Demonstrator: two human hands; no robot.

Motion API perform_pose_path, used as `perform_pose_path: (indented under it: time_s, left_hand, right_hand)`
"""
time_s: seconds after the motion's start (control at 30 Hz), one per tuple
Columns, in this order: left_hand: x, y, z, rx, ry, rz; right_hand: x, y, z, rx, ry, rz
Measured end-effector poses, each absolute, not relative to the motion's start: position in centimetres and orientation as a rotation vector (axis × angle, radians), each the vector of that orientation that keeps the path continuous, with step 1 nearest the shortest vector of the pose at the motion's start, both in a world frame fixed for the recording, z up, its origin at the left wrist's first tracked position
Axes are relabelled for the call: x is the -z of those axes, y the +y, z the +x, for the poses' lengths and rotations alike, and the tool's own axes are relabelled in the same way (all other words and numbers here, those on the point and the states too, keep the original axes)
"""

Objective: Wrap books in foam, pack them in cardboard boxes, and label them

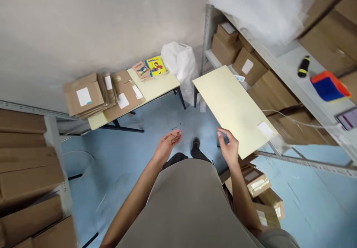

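My left hand [167, 143] hangs in the air above the blue floor, its fingers loosely bent and nothing visible in it. To the right, my right hand [230, 149] is also raised, with thumb and forefinger slightly apart and no object between them. It is nearest to the pale yellow table [225, 99], whose left edge runs just beside it. A white label [265, 129] lies near that table's front corner. Across the floor stands a second pale table [152, 88] with flattened cardboard boxes [86, 95], a yellow picture book [156, 66] and smaller books [141, 70].
Metal shelves with cardboard boxes [28, 166] stand at the left. The right shelf [318, 88] bears a black-and-yellow tool [303, 66], an orange-and-blue item [330, 86] and a phone [348, 118]. A white plastic bag [180, 63] sits by the wall; boxes [255, 183] lie low at my right.
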State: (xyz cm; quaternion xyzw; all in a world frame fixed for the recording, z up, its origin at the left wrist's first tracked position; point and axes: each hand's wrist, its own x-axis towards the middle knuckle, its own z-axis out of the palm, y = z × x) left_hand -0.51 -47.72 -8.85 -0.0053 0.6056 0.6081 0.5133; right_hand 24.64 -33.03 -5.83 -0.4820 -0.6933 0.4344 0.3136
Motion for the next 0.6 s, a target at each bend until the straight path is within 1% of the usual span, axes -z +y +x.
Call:
perform_pose_path:
  time_s: [0.17, 0.37, 0.6]
  left_hand:
    - [9.5, -45.0, -5.8, -1.591, 1.529, -0.181]
    - [12.3, -42.7, -12.6, -1.691, 1.543, -0.369]
    - [15.6, -37.5, -26.0, -1.739, 1.536, -0.357]
  right_hand:
    - [5.1, -25.9, 15.1, -1.265, -2.053, -1.081]
    - [6.1, -20.4, 4.5, -1.349, -2.148, -0.848]
    - [6.7, -16.0, -7.9, -1.343, -2.229, -0.878]
